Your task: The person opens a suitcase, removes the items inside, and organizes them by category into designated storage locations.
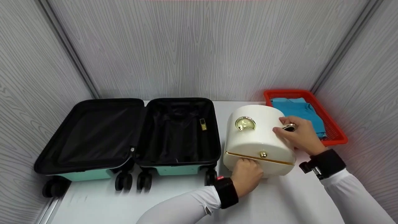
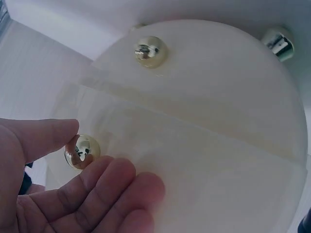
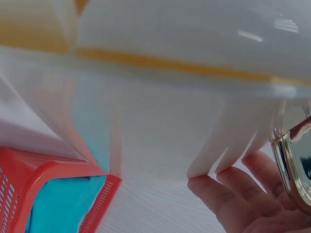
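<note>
A glossy white rounded storage box (image 1: 258, 124) with gold trim stands right of the suitcase. At its lower front my left hand (image 1: 247, 174) is curled. The left wrist view shows thumb and forefinger around a gold knob (image 2: 86, 151); a second gold knob (image 2: 150, 52) sits higher on the front. My right hand (image 1: 300, 133) rests on the box's right side, beside a gold ring handle (image 1: 289, 127). In the right wrist view its fingertips (image 3: 201, 187) touch the white side wall. Another gold ring handle (image 1: 245, 123) is on the box's top left.
A mint-green suitcase with a black lining (image 1: 178, 133) lies unfolded on the left, wheels towards me. A red basket (image 1: 334, 133) with folded blue cloth (image 1: 295, 109) stands behind the box at right. Pale walls enclose the white table (image 1: 124, 208).
</note>
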Available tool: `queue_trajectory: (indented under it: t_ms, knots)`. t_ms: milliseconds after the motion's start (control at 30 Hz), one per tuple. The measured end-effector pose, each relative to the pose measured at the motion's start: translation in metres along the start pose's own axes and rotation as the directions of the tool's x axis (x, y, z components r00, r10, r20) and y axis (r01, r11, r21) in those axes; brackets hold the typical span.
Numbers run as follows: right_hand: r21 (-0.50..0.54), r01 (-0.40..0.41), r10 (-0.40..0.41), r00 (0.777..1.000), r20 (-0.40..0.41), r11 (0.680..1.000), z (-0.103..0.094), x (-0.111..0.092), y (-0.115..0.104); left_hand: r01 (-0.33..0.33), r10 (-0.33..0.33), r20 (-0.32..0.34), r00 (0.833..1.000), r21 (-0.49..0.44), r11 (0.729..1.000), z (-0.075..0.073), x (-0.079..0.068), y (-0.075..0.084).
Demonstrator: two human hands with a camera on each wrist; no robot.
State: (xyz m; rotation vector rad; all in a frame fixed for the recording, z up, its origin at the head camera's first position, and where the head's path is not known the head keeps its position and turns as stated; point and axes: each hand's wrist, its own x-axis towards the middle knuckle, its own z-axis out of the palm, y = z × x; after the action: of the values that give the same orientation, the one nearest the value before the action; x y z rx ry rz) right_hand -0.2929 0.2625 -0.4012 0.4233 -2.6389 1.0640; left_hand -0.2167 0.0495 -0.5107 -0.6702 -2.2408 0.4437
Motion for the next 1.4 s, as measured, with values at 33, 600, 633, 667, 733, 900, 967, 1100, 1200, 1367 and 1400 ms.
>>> queue_trajectory:
  t_ms: [33, 600, 633, 667, 733, 900, 967, 1100, 1200, 1367, 1400]
  knots:
    - [-0.002, 0.004, -0.004, 1.000, -0.002, 1.000, 0.000, -0.001, 0.001, 0.001, -0.001, -0.005, 1.000, 0.001, 1.000, 0.002, 0.001, 0.000]
    - [-0.017, 0.012, -0.012, 1.000, -0.018, 1.000, 0.001, 0.000, 0.002, -0.010, 0.026, 0.160, 0.987, -0.106, 0.994, 0.028, -0.012, 0.015]
    - [-0.018, 0.010, -0.010, 1.000, -0.018, 1.000, 0.001, 0.000, 0.002, -0.006, 0.028, 0.182, 0.983, -0.116, 0.993, 0.031, -0.014, 0.016]
    - [-0.018, 0.010, -0.010, 1.000, -0.018, 1.000, 0.001, 0.000, 0.002, -0.006, 0.029, 0.196, 0.980, -0.120, 0.993, 0.033, -0.015, 0.017]
    - [-0.019, 0.010, -0.010, 1.000, -0.018, 1.000, 0.002, -0.001, 0.003, -0.008, 0.036, 0.210, 0.977, -0.133, 0.991, 0.037, -0.016, 0.019]
    - [-0.008, 0.005, -0.006, 1.000, -0.030, 1.000, 0.003, -0.002, 0.003, -0.017, 0.056, 0.198, 0.979, -0.190, 0.982, 0.040, -0.014, 0.023]
    - [-0.008, 0.002, -0.002, 0.999, -0.034, 1.000, 0.003, -0.003, 0.003, -0.023, 0.069, 0.198, 0.978, -0.223, 0.974, 0.040, -0.013, 0.024]
    - [-0.012, 0.005, -0.005, 0.999, -0.032, 1.000, 0.004, -0.003, 0.003, -0.043, 0.095, 0.186, 0.978, -0.265, 0.963, 0.037, -0.011, 0.023]
    - [-0.016, 0.005, -0.006, 1.000, -0.029, 1.000, 0.005, -0.003, 0.002, -0.051, 0.099, 0.166, 0.981, -0.270, 0.962, 0.037, -0.012, 0.022]
    - [-0.024, 0.013, -0.014, 0.999, -0.035, 1.000, 0.003, -0.002, 0.000, -0.051, 0.099, 0.172, 0.980, -0.266, 0.963, 0.042, -0.014, 0.021]
    - [-0.022, 0.015, -0.016, 0.999, -0.035, 1.000, 0.002, -0.001, 0.000, -0.052, 0.104, 0.186, 0.977, -0.265, 0.963, 0.043, -0.014, 0.021]
